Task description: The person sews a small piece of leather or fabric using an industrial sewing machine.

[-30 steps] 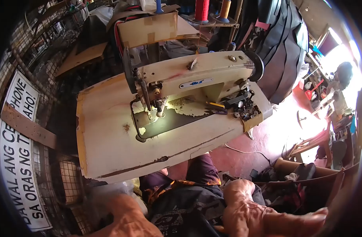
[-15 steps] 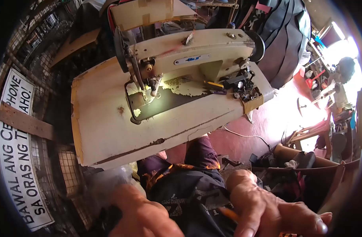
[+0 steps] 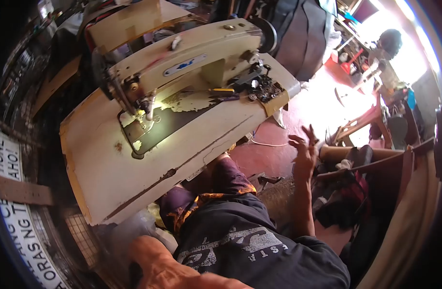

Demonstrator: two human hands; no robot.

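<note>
My right hand (image 3: 305, 147) is raised to the right of my lap, its fingers spread and nothing in them. It is beyond the front edge of the sewing table (image 3: 98, 166), above the red floor. Close under the camera, at the bottom of the view, is my left hand (image 3: 177, 269), its fingers hidden. A cream sewing machine (image 3: 187, 50) stands on the table ahead of me, its lamp lighting the needle area. Beside its base lie a yellow-and-black handled tool (image 3: 222, 90) and a heap of small dark metal parts (image 3: 264, 89).
Wire mesh with a lettered sign (image 3: 23, 231) runs along the left. Dark sheets of material (image 3: 298, 38) hang behind the machine. On the right are a curved wooden edge (image 3: 399, 207), a bin area with dark cloth and a white cord (image 3: 271, 144) on the floor.
My view has swung, so the machine and table sit farther left. My right hand has moved from near the camera outward to the right, fingers spread. My left hand stays low and close.
</note>
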